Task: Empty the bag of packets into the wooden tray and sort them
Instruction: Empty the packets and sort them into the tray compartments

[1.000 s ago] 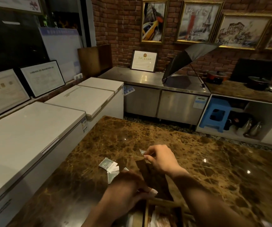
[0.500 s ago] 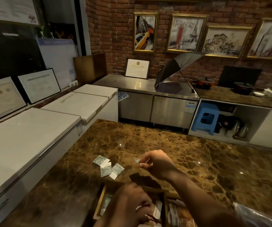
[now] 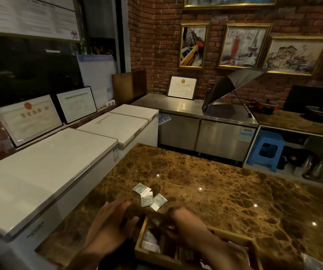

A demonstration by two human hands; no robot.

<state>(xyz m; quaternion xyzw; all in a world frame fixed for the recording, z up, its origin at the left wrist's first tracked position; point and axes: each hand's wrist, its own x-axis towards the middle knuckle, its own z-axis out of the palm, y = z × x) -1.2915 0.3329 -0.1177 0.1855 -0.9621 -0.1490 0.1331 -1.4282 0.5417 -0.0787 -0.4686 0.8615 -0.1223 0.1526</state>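
1. Beyond the wooden tray, four packets lie sorted out on the counter.
2. More wait inside — sorting unfinished.
3. Left hand: grip wide, empty; right hand reaches in — grip unclear.

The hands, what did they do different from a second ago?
The right hand, which was pinching a small packet above the counter, has come down into the wooden tray; whether it still holds the packet is hidden. The left hand has lifted out of the tray and spread open beside it. The loose packets on the counter stayed put.
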